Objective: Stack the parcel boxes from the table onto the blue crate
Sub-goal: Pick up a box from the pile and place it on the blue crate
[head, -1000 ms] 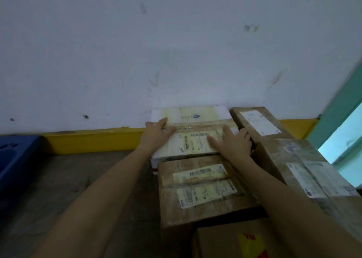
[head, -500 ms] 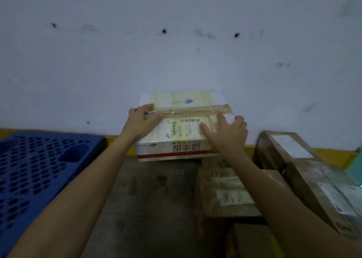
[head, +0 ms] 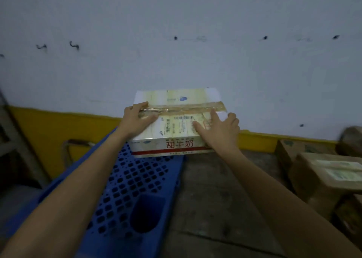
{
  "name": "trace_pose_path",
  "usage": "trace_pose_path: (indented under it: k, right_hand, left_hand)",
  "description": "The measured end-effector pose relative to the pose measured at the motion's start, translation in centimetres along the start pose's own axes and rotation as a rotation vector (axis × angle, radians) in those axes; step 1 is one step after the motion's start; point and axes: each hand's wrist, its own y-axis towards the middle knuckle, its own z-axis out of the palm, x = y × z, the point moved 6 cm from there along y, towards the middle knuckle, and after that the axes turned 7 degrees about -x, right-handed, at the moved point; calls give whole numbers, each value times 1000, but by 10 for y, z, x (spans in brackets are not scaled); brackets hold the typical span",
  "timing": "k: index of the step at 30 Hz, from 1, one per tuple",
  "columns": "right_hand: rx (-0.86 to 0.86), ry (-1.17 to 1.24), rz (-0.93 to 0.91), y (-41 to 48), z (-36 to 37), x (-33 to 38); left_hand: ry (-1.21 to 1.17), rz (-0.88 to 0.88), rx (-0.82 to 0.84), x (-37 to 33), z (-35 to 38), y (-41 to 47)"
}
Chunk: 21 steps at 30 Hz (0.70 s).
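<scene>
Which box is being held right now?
The white box with red lettering, gripped by the left hand and right hand near the blue crate. The brown boxes at the right lie untouched.

Head camera faces the wall, looking down over blue crate.

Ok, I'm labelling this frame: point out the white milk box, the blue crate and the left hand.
white milk box (head: 170,147): head view, front face.
blue crate (head: 141,179): head view, perforated top.
left hand (head: 137,118): head view, back of the hand.
</scene>
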Motion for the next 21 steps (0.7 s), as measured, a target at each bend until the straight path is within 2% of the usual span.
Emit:
trace_pose_path:
  k: [5, 9, 16, 21]
  right_hand:
    - [92, 50, -9, -27, 57, 79]
    - [154, 64, -17, -28, 103, 123]
    - [218, 34, 8, -20, 162, 161]
    - [261, -21, 94, -24, 202, 172]
  left_hand:
    - [51, -39, 28, 77, -71, 4]
    - [54, -69, 35, 127, -99, 20]
    - [56, -109, 68, 188, -110, 49]
    - [34, -117, 188, 232, -93, 75]
